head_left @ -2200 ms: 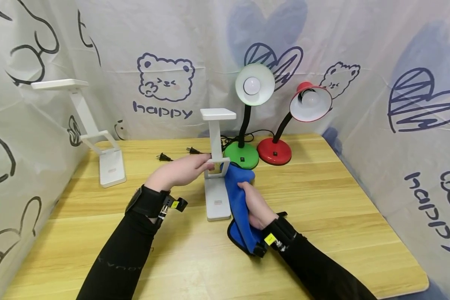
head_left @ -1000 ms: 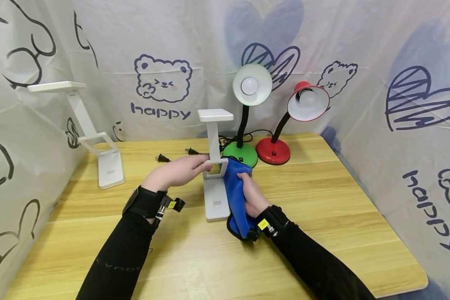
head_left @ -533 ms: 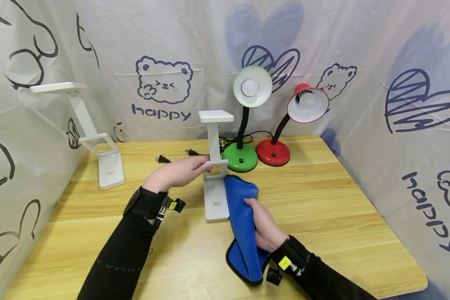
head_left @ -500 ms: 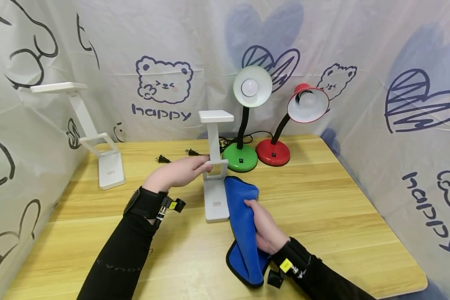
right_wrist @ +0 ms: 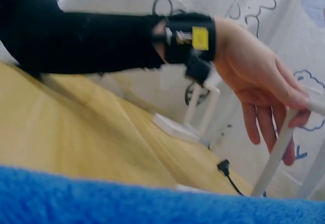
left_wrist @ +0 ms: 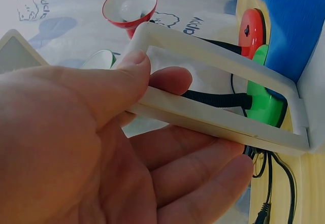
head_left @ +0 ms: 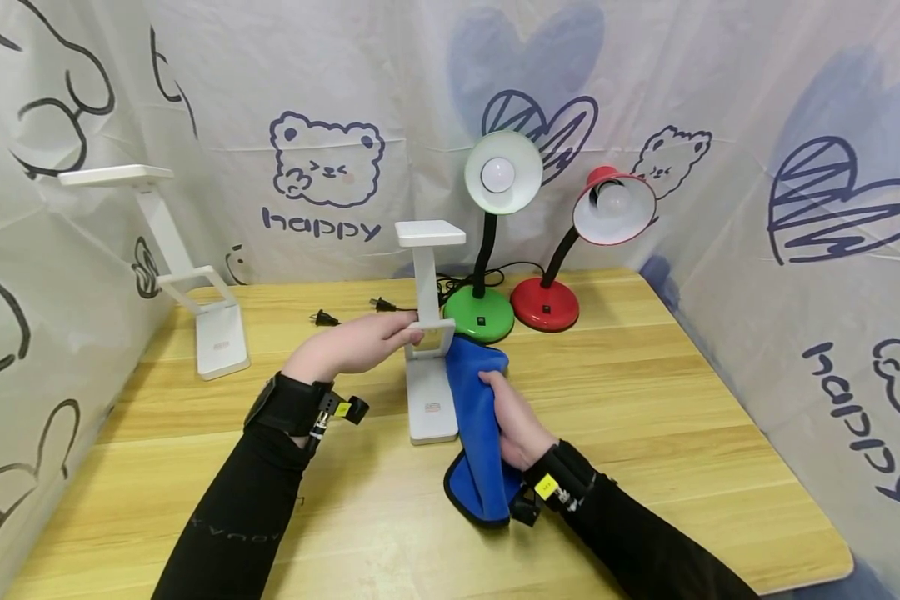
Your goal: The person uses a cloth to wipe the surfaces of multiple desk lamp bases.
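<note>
A white folding desk lamp (head_left: 431,392) stands upright at the middle of the table. My left hand (head_left: 356,343) pinches the open frame (left_wrist: 203,122) of its lower arm between thumb and index finger, the other fingers hanging loose below. In my right hand (head_left: 521,425) is a blue cloth (head_left: 474,408) with black edging, gripped with the thumb on top. The cloth lies along the right side of the lamp's base, its front end folded over. Its fluffy blue side (right_wrist: 152,201) fills the bottom of the right wrist view, where the right fingers are hidden.
A second white desk lamp (head_left: 221,337) stands at the left. Behind the cloth are a green lamp (head_left: 478,317) and a red lamp (head_left: 546,305) with bent black necks. Two black plugs (head_left: 324,317) and cables lie near the back edge. A printed curtain (head_left: 330,83) surrounds the wooden table (head_left: 645,433).
The right hand slid the cloth forward along the lamp's base, drew it back towards me, and has now moved it forward again. The left hand keeps its hold on the lamp's frame.
</note>
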`<action>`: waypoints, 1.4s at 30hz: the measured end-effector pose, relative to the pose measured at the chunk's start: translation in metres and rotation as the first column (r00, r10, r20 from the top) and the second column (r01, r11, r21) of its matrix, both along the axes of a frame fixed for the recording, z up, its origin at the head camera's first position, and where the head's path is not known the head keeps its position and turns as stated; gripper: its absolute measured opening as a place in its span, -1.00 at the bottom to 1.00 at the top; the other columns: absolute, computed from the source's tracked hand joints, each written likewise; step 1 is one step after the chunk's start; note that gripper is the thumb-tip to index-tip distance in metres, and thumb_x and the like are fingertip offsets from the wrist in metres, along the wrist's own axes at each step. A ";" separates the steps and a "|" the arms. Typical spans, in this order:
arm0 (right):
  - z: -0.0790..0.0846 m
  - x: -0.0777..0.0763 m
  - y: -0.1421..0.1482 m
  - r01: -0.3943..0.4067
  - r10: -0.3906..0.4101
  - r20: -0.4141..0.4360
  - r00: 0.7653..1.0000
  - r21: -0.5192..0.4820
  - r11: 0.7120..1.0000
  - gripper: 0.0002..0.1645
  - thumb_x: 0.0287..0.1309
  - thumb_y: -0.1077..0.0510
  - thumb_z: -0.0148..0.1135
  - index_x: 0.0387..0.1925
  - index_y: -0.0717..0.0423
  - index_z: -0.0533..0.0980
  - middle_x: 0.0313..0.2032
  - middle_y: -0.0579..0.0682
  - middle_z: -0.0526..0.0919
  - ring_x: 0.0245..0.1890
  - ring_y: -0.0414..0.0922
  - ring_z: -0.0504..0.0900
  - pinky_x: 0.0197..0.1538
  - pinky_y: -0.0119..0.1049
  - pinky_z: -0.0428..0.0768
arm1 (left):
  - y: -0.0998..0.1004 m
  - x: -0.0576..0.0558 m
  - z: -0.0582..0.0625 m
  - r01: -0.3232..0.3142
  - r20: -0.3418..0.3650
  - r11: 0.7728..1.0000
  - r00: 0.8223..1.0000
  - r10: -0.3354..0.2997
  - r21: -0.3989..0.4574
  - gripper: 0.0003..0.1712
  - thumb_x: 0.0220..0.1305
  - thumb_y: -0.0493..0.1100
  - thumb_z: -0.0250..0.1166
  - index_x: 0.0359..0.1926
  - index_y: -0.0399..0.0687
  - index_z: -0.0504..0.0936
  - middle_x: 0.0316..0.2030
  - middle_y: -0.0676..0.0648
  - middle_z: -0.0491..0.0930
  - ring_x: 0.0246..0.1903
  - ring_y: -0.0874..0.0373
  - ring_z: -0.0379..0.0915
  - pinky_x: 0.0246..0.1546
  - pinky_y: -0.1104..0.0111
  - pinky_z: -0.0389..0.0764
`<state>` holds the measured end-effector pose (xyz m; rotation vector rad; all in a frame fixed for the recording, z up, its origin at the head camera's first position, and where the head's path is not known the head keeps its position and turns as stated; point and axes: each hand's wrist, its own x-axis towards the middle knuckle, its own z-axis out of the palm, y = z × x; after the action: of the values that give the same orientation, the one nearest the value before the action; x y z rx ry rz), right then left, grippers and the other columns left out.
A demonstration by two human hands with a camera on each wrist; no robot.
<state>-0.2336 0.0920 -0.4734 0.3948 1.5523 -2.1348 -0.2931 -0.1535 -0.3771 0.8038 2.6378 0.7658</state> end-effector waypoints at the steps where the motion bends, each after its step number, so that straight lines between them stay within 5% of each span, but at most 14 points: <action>1: -0.001 -0.007 -0.002 0.006 -0.006 0.001 1.000 0.001 1.000 -0.20 0.28 -0.19 0.04 0.42 -0.05 0.02 0.24 0.00 0.32 0.14 -0.10 0.38 0.09 -0.28 0.41 | 0.000 0.000 0.000 -0.001 0.002 1.000 1.000 0.001 0.002 -0.64 0.52 0.17 -0.16 -0.02 0.14 0.46 -0.07 -0.09 0.56 -0.15 0.08 0.42 -0.12 0.18 0.41; 7: -0.003 -0.040 -0.009 0.035 -0.035 -0.005 0.999 0.013 0.999 -0.26 0.27 -0.17 0.03 0.39 -0.06 0.10 0.23 -0.01 0.37 0.18 -0.08 0.39 0.19 -0.21 0.36 | 0.000 0.000 0.000 -0.007 0.004 1.000 1.000 0.007 0.005 -0.60 0.52 0.17 -0.16 0.03 0.10 0.47 -0.03 -0.07 0.58 -0.11 0.09 0.44 -0.05 0.17 0.44; 12: -0.002 -0.048 -0.011 0.034 -0.034 -0.007 0.999 0.013 0.999 -0.25 0.28 -0.17 0.04 0.40 -0.06 0.08 0.25 -0.04 0.36 0.22 -0.09 0.38 0.24 -0.20 0.34 | 0.001 0.001 0.000 -0.009 0.002 1.000 1.000 0.009 0.007 -0.60 0.52 0.17 -0.16 0.02 0.10 0.48 -0.02 -0.07 0.58 -0.09 0.07 0.45 -0.04 0.16 0.45; 22: -0.001 -0.006 0.006 -0.047 0.047 -0.015 0.999 -0.004 0.999 -0.23 0.30 -0.17 0.02 0.42 -0.10 0.01 0.25 -0.01 0.34 0.16 -0.10 0.40 0.09 -0.26 0.44 | 0.002 0.001 0.002 -0.005 -0.004 1.000 1.000 0.005 0.005 -0.66 0.52 0.16 -0.16 0.00 0.17 0.45 -0.04 -0.07 0.57 -0.11 0.10 0.43 -0.04 0.17 0.43; 29: -0.002 0.034 0.018 -0.114 0.114 0.006 0.993 -0.033 0.993 -0.32 0.31 -0.21 0.03 0.31 -0.01 0.13 -0.09 -0.04 0.47 -0.21 -0.17 0.52 -0.16 -0.31 0.50 | 0.001 0.002 0.001 -0.009 -0.010 1.000 1.000 0.009 -0.007 -0.64 0.52 0.16 -0.17 0.00 0.14 0.46 -0.04 -0.08 0.58 -0.14 0.09 0.42 -0.08 0.18 0.43; 32: -0.002 0.045 0.022 -0.135 0.136 0.003 0.991 -0.050 0.990 -0.33 0.32 -0.21 0.02 0.29 0.01 0.13 -0.12 -0.05 0.47 -0.21 -0.18 0.51 -0.14 -0.31 0.49 | 0.001 0.002 0.001 -0.009 -0.009 1.000 1.000 0.009 -0.003 -0.65 0.52 0.17 -0.17 -0.01 0.15 0.46 -0.04 -0.08 0.58 -0.14 0.09 0.43 -0.09 0.19 0.43; 37: -0.001 0.046 0.023 -0.131 0.131 -0.015 0.991 -0.006 0.991 -0.28 0.29 -0.24 0.05 0.32 0.00 0.11 -0.05 -0.03 0.44 -0.14 -0.15 0.50 -0.07 -0.29 0.47 | 0.000 0.001 0.000 -0.002 -0.005 1.000 1.000 0.002 0.003 -0.66 0.52 0.16 -0.16 -0.02 0.16 0.46 -0.06 -0.08 0.57 -0.15 0.08 0.42 -0.10 0.18 0.42; 42: -0.001 0.027 0.016 -0.098 0.100 -0.029 0.995 0.079 0.992 -0.18 0.25 -0.27 0.07 0.39 -0.03 0.06 0.13 0.02 0.39 0.01 -0.09 0.46 0.02 -0.25 0.44 | -0.001 0.001 0.002 0.022 -0.004 1.000 1.000 -0.022 0.001 -0.65 0.52 0.15 -0.14 -0.03 0.11 0.47 -0.13 -0.04 0.55 -0.16 0.10 0.42 -0.11 0.20 0.41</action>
<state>-0.2061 0.1076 -0.4740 0.3033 1.6422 -2.0199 -0.2918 -0.1543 -0.3751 0.8348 2.6277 0.7609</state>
